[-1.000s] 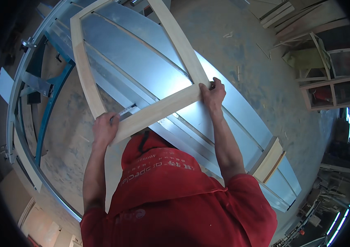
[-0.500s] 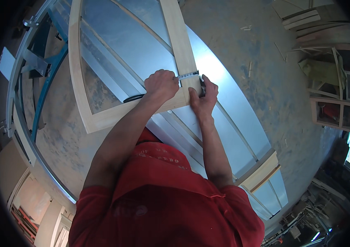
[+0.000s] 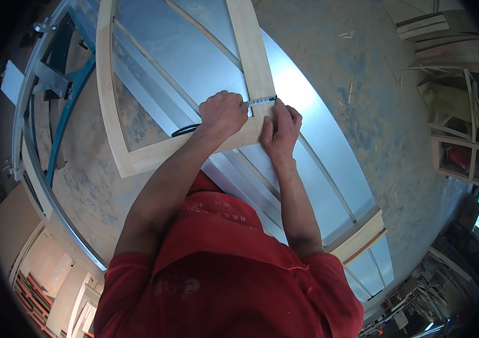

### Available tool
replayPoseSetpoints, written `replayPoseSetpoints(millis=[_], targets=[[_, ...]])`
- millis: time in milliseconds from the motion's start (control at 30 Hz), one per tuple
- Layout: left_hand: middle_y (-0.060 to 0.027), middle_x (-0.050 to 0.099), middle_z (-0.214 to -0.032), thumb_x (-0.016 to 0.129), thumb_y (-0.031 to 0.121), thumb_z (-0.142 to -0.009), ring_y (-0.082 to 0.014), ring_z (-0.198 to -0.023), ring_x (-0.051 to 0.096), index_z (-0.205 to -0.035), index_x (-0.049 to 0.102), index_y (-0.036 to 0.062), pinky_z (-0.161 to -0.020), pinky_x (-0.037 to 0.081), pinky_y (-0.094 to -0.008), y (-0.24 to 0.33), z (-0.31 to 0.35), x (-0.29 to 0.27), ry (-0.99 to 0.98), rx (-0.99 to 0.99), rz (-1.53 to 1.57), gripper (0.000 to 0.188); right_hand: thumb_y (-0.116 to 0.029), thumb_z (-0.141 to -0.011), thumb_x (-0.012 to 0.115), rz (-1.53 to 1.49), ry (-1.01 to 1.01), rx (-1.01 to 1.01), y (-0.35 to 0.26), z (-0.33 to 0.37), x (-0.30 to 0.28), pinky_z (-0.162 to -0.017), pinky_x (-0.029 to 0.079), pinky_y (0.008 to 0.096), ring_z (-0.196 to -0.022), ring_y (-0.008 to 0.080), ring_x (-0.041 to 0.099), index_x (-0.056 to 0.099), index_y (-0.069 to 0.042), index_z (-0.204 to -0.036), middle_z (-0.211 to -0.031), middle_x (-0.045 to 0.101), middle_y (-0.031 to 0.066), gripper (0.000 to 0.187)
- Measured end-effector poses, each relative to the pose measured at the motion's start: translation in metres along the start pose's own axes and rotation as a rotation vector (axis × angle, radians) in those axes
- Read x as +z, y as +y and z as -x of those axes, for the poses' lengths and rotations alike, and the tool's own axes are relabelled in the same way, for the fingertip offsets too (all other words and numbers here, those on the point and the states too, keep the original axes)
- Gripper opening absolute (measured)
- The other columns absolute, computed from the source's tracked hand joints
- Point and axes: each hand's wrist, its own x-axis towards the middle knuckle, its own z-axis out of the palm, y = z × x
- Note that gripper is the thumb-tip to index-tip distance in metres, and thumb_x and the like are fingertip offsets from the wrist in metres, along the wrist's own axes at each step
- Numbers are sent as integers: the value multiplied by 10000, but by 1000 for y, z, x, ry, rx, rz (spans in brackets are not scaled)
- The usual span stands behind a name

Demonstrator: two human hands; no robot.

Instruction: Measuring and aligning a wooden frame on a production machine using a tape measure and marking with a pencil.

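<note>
A pale wooden frame (image 3: 252, 56) lies on a long sheet of bluish, shiny metal (image 3: 329, 146) with several lengthwise bars. My left hand (image 3: 222, 114) is closed in a fist over the frame's near rail, holding a tape measure (image 3: 262, 101); the case is hidden by the fingers. Its short blade stretches across the frame's right side piece. A black loop (image 3: 186, 130) pokes out left of that wrist. My right hand (image 3: 283, 135) grips the frame's outer edge near the corner, thumb on top, a fingertip at the blade's end.
On the left stands a curved metal rim (image 3: 21, 118) with a teal brace (image 3: 69, 107). A wooden block (image 3: 357, 236) lies across the metal sheet at lower right. Wooden frames (image 3: 464, 158) lean along the far right, and wood scraps (image 3: 346, 35) litter the floor.
The fingers of my right hand have shifted, the index fingertip now up against the blade's end. My left hand stays closed on the tape measure. The whole view has shifted slightly.
</note>
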Motion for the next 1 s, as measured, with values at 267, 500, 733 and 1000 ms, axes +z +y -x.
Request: replayPoseSetpoints(millis=[267, 500, 733, 1000], targets=[[-145, 748, -1057, 643, 420, -993, -354, -1000, 738, -1064, 805, 133, -855, 601, -499, 1, 8, -7, -42, -7, -29, 337, -40, -841, 737, -45, 14, 3, -4, 5, -4, -1051, 440, 472, -1185, 371, 573, 637, -14, -1364, -1254, 721, 154, 533], [-132, 755, -1073, 642, 429, -993, -347, -1007, 740, -1078, 809, 143, -858, 602, -491, -2, 3, -9, -47, -14, -36, 342, -40, -829, 751, -43, 41, -28, -1, 2, 2, -1051, 446, 470, -1205, 373, 567, 663, -20, -1281, -1328, 696, 148, 461], [-129, 765, -1058, 665, 459, -971, -344, -998, 745, -1057, 815, 140, -856, 603, -483, -10, -33, -15, -9, -26, -45, 363, -40, -819, 755, -51, 76, -66, 13, -27, 33, -1053, 451, 477, -1222, 383, 562, 670, -23, -1250, -1374, 676, 149, 440], [-136, 775, -1048, 691, 514, -931, -360, -1014, 743, -1029, 802, 163, -883, 597, -500, 3, 19, -12, -4, -31, 5, 381, -49, -806, 732, -26, 65, -88, -8, 2, -14, -1048, 454, 484, -1166, 390, 592, 644, -10, -1295, -1352, 671, 188, 498]])
